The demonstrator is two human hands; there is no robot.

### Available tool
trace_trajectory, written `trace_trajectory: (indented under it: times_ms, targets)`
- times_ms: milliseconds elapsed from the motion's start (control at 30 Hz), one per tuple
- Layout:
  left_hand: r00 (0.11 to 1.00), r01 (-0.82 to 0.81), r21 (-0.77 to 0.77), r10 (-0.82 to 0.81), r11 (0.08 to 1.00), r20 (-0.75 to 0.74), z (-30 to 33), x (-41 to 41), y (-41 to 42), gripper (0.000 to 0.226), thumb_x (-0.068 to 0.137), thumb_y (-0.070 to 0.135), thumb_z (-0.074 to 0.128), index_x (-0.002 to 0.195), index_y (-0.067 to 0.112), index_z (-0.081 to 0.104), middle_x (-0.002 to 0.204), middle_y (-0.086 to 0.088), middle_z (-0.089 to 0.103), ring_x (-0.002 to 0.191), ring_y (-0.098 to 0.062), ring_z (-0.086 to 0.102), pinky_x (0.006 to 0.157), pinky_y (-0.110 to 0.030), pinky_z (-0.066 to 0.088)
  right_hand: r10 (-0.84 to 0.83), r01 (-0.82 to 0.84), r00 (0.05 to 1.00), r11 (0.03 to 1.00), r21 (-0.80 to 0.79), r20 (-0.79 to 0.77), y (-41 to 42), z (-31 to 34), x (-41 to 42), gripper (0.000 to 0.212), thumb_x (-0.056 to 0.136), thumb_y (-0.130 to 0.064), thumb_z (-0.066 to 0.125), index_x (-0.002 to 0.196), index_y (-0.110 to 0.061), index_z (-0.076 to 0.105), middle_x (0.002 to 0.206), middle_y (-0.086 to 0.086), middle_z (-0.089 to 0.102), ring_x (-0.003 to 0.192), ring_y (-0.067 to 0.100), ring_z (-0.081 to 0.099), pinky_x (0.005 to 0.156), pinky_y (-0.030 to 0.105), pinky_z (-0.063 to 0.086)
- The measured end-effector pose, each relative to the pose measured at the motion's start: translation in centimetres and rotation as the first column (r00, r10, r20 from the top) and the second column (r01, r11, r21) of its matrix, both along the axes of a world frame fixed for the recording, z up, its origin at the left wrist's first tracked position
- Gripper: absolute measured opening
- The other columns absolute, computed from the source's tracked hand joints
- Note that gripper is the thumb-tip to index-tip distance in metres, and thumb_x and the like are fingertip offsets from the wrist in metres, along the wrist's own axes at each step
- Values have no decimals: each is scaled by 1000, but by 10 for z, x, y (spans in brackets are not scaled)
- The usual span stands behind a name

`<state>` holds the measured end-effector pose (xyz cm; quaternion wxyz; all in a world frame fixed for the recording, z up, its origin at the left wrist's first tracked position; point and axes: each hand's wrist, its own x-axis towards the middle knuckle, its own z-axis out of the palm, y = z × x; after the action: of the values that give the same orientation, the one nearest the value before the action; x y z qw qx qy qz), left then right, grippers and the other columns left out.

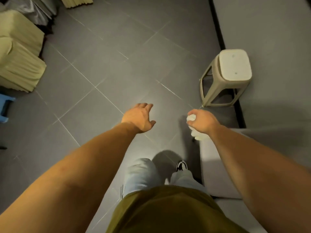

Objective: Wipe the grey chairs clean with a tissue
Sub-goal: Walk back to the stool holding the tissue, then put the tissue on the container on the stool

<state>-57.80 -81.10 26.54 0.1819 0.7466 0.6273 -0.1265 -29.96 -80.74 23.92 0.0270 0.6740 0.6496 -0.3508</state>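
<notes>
My right hand (pixel 202 121) grips a crumpled white tissue (pixel 196 132), which sticks out above and below my fist. It hovers over the floor just short of a grey plastic stool (pixel 233 67) that stands at the right by the wall. A grey seat (pixel 213 167) lies under my right forearm, close to my legs. My left hand (pixel 140 117) is held out over the bare floor with fingers spread and relaxed, holding nothing.
Chairs in cream fabric covers (pixel 18 52) crowd the left side, with a blue stool (pixel 5 107) at the left edge. A grey wall with a black skirting (pixel 218 26) runs along the right. Grey floor tiles (pixel 104 64) fill the middle.
</notes>
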Motion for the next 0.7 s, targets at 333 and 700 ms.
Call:
trace_trajectory:
  times_ms: [333,700]
  targets:
    - [997,-36,-44,33,998,-65,-23,-54,213,79,90,55,60,155,21,31,156,-6,43,144,-29,36,112,-47,40,-33,34,999,998,-45,11,190,-16,-30,40,89,-37,60,128,-32,56,126,3,61,108,27,59,94,36,48]
    - [982,98,-89,-111,991,-153,-23,-82,476,77,89,57,61,151,21,35,149,-8,49,137,-31,43,106,-48,44,-160,160,987,987,-22,3,376,-9,-46,35,87,-33,61,121,-26,63,120,3,65,106,26,60,95,39,49]
